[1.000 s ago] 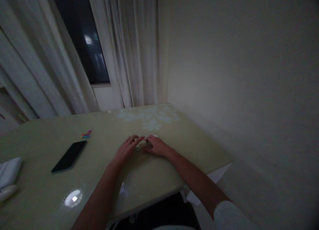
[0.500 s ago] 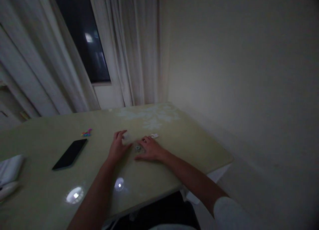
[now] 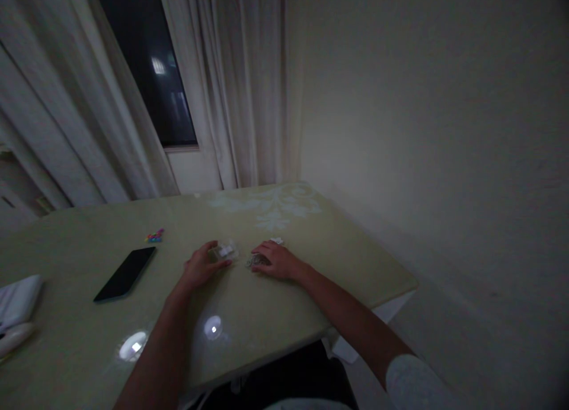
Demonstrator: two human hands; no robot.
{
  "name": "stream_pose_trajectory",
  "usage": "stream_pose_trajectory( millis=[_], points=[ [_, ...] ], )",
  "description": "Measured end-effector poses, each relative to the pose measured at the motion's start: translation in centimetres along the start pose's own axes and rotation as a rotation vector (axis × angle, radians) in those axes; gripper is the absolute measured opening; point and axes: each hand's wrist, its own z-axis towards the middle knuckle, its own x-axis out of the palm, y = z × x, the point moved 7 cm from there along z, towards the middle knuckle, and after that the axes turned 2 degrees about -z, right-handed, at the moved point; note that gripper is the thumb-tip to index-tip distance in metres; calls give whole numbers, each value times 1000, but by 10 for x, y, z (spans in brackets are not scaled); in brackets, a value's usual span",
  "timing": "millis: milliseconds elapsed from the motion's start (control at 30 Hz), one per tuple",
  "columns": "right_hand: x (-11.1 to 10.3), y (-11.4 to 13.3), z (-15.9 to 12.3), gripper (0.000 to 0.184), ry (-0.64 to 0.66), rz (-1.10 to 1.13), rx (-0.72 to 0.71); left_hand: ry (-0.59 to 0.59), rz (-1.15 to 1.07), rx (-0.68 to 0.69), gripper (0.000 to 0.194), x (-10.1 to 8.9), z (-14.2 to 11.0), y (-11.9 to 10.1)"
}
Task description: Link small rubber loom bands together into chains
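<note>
The room is dim. My left hand (image 3: 201,265) rests on the pale green table (image 3: 275,321) with its fingers curled round a small clear plastic piece (image 3: 223,251). Just to the right, my right hand (image 3: 276,260) lies knuckles-up on the table, fingertips pressed on a small dark round object (image 3: 255,260) that I cannot make out. A tiny white scrap (image 3: 276,240) lies just beyond the right hand.
A black phone (image 3: 125,273) lies flat to the left, with a small cluster of colourful bits (image 3: 154,236) beyond it. White folded cloth (image 3: 16,302) sits at the far left edge. Curtains (image 3: 231,84) and a dark window are behind; a wall runs along the right.
My hands, together over one small thing a second ago, have parted. The left hand drew left with the clear piece; the right stayed on the small dark object.
</note>
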Motion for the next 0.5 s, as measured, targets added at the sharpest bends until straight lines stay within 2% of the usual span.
stream_pose_trajectory(
  millis=[67, 167, 267, 333, 500],
  points=[
    [2, 0, 0, 40, 8, 21, -6, -2, 27, 13, 39, -1, 1, -1],
    [9, 4, 6, 22, 5, 57, 5, -10, 71, 43, 45, -3, 3, -7],
    [12, 5, 10, 20, -2, 103, 20, 0, 87, 110, 56, -1, 3, -22],
    [7, 0, 10, 27, -11, 133, 42, 65, 70, 184, 57, 7, 0, -36],
    [-14, -23, -2, 43, -5, 155, 119, 357, 36, 318, 38, 44, -21, -62]
  ],
)
